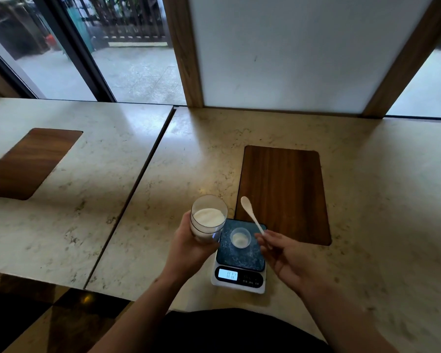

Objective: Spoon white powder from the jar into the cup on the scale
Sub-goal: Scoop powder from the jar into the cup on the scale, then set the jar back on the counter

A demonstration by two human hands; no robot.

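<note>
My left hand [189, 244] grips a clear jar [208, 217] holding white powder, lifted just left of the scale [239, 261]. On the scale's dark platform stands a small clear cup [240, 238] with some white powder in its bottom. My right hand [288, 258] pinches the handle end of a white spoon [251, 214]; the spoon's bowl points up and away, above the scale's far edge, and looks empty. The scale's lit display [228, 274] shows digits that are too blurred to read.
The scale sits on a marble counter [163, 225] near its front edge. A dark wooden inlay [283, 194] lies just behind and right of the scale, another [28, 164] at the far left. A seam [130, 200] splits the counter. Windows rise behind.
</note>
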